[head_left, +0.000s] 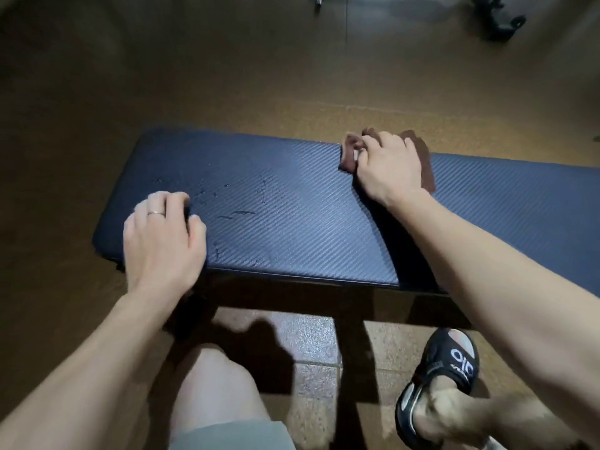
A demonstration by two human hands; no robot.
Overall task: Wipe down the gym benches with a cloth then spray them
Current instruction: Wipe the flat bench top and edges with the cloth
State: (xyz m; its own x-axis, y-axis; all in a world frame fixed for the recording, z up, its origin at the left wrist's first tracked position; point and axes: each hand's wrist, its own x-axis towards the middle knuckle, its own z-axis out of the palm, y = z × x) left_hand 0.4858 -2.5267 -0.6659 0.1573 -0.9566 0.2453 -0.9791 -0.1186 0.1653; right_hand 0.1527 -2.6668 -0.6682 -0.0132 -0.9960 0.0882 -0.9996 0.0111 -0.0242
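A dark blue padded gym bench [292, 206] with a ribbed, woven-look cover stretches across the view. Small wet droplets and streaks [233, 216] lie on its left part. My right hand [386, 167] grips a bunched brown cloth [422, 157] at the bench's far edge, right of centre, and presses it onto the pad. My left hand [162, 235] rests on the near left end of the bench with its fingers curled and a ring on one finger. It holds nothing.
Brown speckled gym floor [227, 76] surrounds the bench. My bare knee [217, 384] and my foot in a black sandal [444, 371] are below the near edge, beside the dark bench frame [347, 352]. Black equipment parts [496, 21] stand at the far right.
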